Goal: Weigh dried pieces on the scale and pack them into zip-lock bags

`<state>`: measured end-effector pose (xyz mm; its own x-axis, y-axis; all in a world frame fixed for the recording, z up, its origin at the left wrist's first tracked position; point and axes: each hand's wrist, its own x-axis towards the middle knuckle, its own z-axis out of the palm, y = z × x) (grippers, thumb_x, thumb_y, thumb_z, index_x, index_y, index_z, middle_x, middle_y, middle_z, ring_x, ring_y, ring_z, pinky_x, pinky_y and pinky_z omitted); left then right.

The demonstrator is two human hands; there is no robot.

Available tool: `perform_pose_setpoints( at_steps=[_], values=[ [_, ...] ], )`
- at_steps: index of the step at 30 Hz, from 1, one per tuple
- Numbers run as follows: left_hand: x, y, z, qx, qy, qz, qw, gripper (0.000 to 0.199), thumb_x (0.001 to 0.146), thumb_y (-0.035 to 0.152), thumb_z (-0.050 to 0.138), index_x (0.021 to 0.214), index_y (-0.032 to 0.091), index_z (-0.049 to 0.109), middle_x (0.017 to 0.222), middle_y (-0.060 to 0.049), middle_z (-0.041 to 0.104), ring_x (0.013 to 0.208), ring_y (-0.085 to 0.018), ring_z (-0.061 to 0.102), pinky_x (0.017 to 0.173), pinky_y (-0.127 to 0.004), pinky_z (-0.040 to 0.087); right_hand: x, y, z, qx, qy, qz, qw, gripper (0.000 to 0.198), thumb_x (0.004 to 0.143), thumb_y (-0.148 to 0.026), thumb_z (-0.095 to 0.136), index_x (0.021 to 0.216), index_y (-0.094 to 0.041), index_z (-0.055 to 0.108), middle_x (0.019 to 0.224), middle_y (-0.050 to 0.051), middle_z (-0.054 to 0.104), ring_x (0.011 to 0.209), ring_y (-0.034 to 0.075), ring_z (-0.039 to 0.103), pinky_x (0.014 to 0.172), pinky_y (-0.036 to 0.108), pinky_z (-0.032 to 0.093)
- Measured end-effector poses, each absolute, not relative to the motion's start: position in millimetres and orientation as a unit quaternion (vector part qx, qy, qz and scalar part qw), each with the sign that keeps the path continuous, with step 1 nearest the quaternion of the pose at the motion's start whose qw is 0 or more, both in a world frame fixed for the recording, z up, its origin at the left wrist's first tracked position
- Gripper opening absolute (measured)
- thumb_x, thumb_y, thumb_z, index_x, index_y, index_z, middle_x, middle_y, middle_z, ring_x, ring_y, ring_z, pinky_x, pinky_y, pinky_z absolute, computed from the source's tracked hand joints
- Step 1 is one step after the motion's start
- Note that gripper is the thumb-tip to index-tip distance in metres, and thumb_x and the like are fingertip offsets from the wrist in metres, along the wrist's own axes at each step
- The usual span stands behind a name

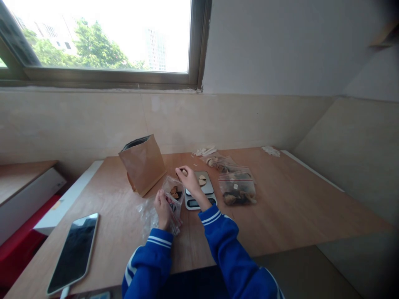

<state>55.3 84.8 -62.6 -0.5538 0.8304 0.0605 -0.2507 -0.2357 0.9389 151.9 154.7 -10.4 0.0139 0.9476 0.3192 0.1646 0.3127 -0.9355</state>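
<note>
My left hand is closed on a clear plastic zip bag with dark brown dried pieces inside. Above the left edge of a small digital kitchen scale, my right hand is closed in a pinch; what its fingertips hold is too small to make out. Pale dried slices lie on the scale's plate, partly behind the right hand. The scale's display is partly covered by my right wrist. Crumpled clear plastic bags lie beside and under my left hand.
An open brown paper bag stands at the back left. Zip bags of dried pieces lie right of the scale. White gloves or cloth rest by the wall. A tablet with a cable lies at the front left.
</note>
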Motion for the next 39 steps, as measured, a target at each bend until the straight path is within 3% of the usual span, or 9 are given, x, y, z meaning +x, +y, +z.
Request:
perform_pose_setpoints(
  at_steps=[4,9,14,17,21,25,28,34,39],
  values=[
    [54,84,-62,0.323,0.478,0.722,0.382,0.044,0.083,0.054,0.055,0.060,0.020,0.040,0.045,0.008,0.040,0.037,-0.006,0.039,0.040,-0.019,0.034,134,144,-6,-0.483,-0.659,0.303,0.490,0.019,0.083,-0.037,0.061,0.085,-0.017,0.061,0.088,0.006,0.066,0.086,0.019,0.061,0.081,0.032,0.047],
    [55,83,-63,0.352,0.464,0.716,0.385,0.043,0.085,0.053,0.052,0.060,0.020,0.040,0.044,0.008,0.041,0.036,-0.007,0.044,0.039,-0.019,0.037,129,132,0,-0.491,-0.691,0.259,0.463,0.024,0.090,-0.040,0.054,0.091,-0.017,0.058,0.092,0.010,0.064,0.089,0.021,0.061,0.083,0.034,0.048],
    [55,85,-69,0.340,0.465,0.713,0.400,0.039,0.088,0.050,0.048,0.063,0.021,0.041,0.045,0.008,0.041,0.035,-0.009,0.046,0.038,-0.021,0.039,155,138,1,-0.480,-0.681,0.260,0.488,0.024,0.095,-0.037,0.043,0.096,-0.018,0.058,0.093,0.008,0.066,0.085,0.018,0.064,0.079,0.031,0.050],
    [55,86,-71,0.328,0.464,0.715,0.407,0.038,0.089,0.048,0.046,0.063,0.021,0.040,0.044,0.008,0.040,0.034,-0.010,0.047,0.037,-0.021,0.039,190,146,-17,-0.525,-0.677,0.167,0.488,0.020,0.093,-0.025,0.042,0.101,-0.018,0.059,0.100,0.009,0.065,0.094,0.020,0.062,0.086,0.034,0.049],
    [57,85,-68,0.309,0.465,0.716,0.419,0.040,0.090,0.047,0.045,0.060,0.021,0.039,0.043,0.007,0.040,0.033,-0.009,0.046,0.037,-0.021,0.038,229,149,-53,-0.597,-0.713,0.052,0.363,0.027,0.083,-0.017,0.055,0.109,-0.015,0.062,0.111,0.014,0.060,0.110,0.027,0.054,0.095,0.042,0.043],
    [58,83,-64,0.289,0.470,0.720,0.420,0.039,0.089,0.047,0.046,0.060,0.021,0.039,0.042,0.008,0.039,0.032,-0.009,0.043,0.036,-0.020,0.036,241,148,-69,-0.612,-0.727,0.032,0.311,0.025,0.084,-0.011,0.052,0.105,-0.016,0.065,0.107,0.012,0.062,0.104,0.026,0.055,0.091,0.039,0.044],
    [59,83,-62,0.285,0.471,0.724,0.416,0.038,0.087,0.046,0.049,0.061,0.021,0.039,0.043,0.008,0.039,0.032,-0.008,0.041,0.035,-0.019,0.034,239,148,-62,-0.612,-0.716,0.052,0.332,0.025,0.081,-0.008,0.052,0.099,-0.016,0.067,0.101,0.012,0.065,0.099,0.025,0.057,0.089,0.038,0.045],
    [58,83,-68,0.311,0.459,0.721,0.415,0.038,0.088,0.048,0.047,0.063,0.021,0.040,0.045,0.009,0.040,0.034,-0.008,0.045,0.037,-0.020,0.038,208,134,-16,-0.483,-0.670,0.228,0.516,0.021,0.083,-0.020,0.055,0.100,-0.017,0.067,0.100,0.007,0.069,0.090,0.019,0.064,0.081,0.031,0.049],
    [59,83,-71,0.350,0.436,0.712,0.425,0.040,0.088,0.053,0.048,0.067,0.020,0.041,0.047,0.009,0.042,0.036,-0.010,0.050,0.039,-0.021,0.040,179,115,14,-0.405,-0.716,0.296,0.486,0.023,0.084,-0.030,0.060,0.103,-0.020,0.068,0.106,0.005,0.069,0.097,0.017,0.063,0.082,0.029,0.049]
  ],
)
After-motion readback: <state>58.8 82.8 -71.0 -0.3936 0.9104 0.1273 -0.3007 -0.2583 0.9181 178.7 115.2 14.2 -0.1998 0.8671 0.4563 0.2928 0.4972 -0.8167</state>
